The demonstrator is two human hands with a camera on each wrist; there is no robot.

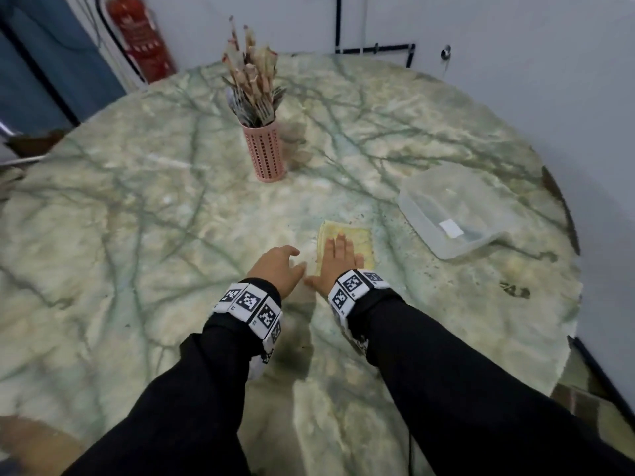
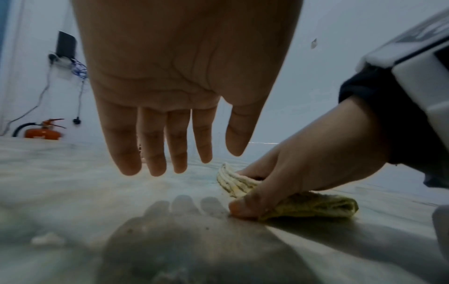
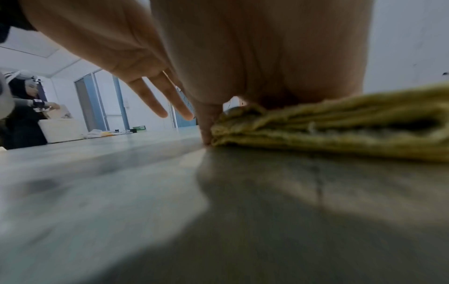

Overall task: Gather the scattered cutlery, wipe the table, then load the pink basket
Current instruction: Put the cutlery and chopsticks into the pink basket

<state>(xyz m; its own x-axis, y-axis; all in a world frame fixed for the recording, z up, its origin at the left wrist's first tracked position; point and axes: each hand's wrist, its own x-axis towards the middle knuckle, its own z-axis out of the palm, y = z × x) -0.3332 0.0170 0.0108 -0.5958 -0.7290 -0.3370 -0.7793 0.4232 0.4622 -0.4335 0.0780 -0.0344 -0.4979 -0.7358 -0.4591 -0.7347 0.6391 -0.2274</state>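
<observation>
A folded yellow cloth (image 1: 357,240) lies on the marble table (image 1: 154,207), right of centre. My right hand (image 1: 338,259) lies flat on top of it, fingers straight, thumb on the table at the cloth's left edge (image 2: 243,209). The cloth's stacked folds (image 3: 340,130) fill the right wrist view. My left hand (image 1: 278,266) hovers just left of the right one, fingers straight and spread (image 2: 157,149), holding nothing. The pink basket (image 1: 264,151) stands upright further back, full of wrapped cutlery (image 1: 252,80) standing on end.
A clear plastic container (image 1: 450,209) lies on the table's right side. A red fire extinguisher (image 1: 141,36) stands by the wall behind the table. Another person (image 3: 26,111) works at a table in the distance. Dark specks dot the tabletop around the cloth.
</observation>
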